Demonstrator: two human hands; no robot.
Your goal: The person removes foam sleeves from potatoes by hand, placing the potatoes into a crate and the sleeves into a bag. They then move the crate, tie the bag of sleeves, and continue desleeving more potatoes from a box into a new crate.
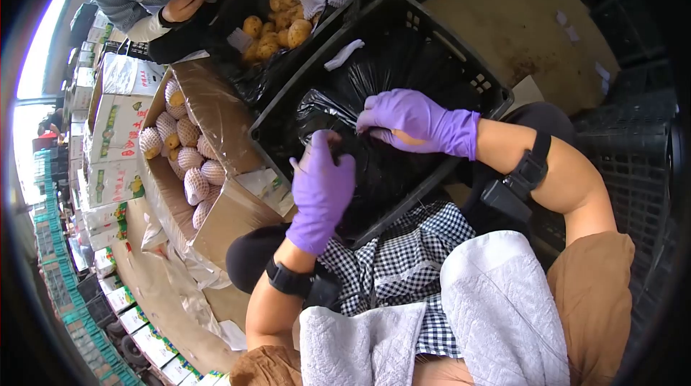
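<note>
Handling black bag [378, 73] in crate [481, 84]

Bag is seated inside crate. Right hand [410, 123] is placed at its loose plastic, fingers narrow; whether plastic is gripped cannot be told. Left hand [322, 188] is placed near, fingers part-curled, hold unclear. 1 white foam sleeve [344, 55] is seen atop bag. Netted fruit [189, 159] is packed in carton [241, 220].

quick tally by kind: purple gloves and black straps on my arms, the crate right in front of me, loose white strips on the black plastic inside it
Purple gloves: 2
Black straps: 2
Crate: 1
White strip: 1
Total: 6
</note>
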